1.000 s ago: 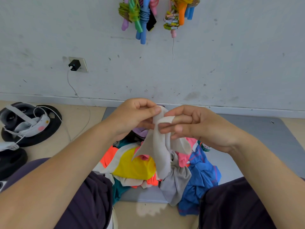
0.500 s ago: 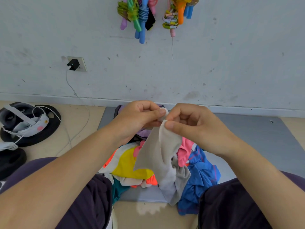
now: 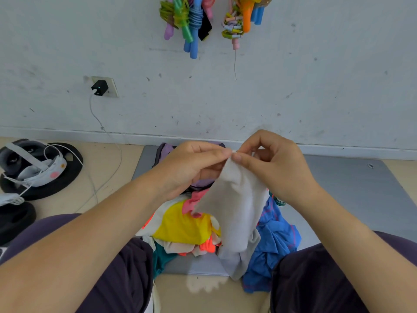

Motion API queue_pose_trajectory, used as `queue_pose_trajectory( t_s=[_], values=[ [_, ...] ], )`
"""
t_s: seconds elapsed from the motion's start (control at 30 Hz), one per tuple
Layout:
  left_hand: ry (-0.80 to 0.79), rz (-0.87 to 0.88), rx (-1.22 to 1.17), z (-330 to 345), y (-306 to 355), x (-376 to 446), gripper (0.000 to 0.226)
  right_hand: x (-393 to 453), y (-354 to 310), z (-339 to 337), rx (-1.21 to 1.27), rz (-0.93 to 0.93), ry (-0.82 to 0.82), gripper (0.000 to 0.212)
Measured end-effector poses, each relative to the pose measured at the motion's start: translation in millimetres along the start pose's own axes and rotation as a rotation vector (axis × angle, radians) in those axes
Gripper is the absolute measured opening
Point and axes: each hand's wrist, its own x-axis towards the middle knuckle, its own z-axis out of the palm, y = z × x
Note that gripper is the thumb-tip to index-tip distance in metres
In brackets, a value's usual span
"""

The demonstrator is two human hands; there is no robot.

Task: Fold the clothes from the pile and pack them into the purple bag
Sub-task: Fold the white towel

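Both hands pinch one top corner of the grey cloth (image 3: 234,206), frame centre.
Left hand (image 3: 191,168) and right hand (image 3: 277,163) grasp it above the pile (image 3: 187,227); light, limp, likely best held by corners.

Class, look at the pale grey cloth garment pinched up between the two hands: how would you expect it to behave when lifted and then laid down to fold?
The pale grey cloth garment is probably floppy: it hangs limp from one pinched corner. It seems light, since the left hand and right hand hold it by fingertips alone. It will likely crumple when laid down, like the colourful clothes pile.
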Motion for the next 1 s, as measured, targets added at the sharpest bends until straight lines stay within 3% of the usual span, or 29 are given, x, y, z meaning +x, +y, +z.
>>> queue_pose_trajectory(
  t_s=[0.13,0.3,0.47,0.63,0.73,0.87,0.93,1.0],
  values=[
    [-0.038,0.071,0.23,-3.5,4.8,-4.2,0.027,2.2,0.4,-7.1,0.072,0.072,-0.134,0.018],
    [-0.08,0.113,0.316,-8.2,9.9,-7.4,0.012,5.1,0.5,-12.9,0.255,0.163,-0.304,0.027],
    [0.165,0.238,0.506,-15.8,6.8,-3.1,0.002,6.7,8.6,-12.9,0.139,0.231,-0.356,0.012],
    [0.305,0.289,0.408,-27.7,11.1,2.5,0.005,6.8,21.0,-18.9,-0.143,0.354,-0.529,0.009],
    [0.266,0.184,0.436,-40.7,14.2,5.1,0.006,10.0,22.7,-24.6,-0.096,0.414,-0.469,0.008],
    [0.097,0.04,0.686,-49.2,14.8,3.3,0.01,11.9,25.0,-27.5,-0.097,0.361,-0.355,0.009],
    [-0.022,0.012,0.817,-44.9,10.1,1.2,0.016,11.2,24.7,-26.6,-0.077,0.324,-0.359,0.009],
    [-0.019,0.045,0.881,-40.4,2.1,2.7,0.015,10.9,24.9,-26.3,-0.079,0.288,-0.381,0.008]
  ],
)
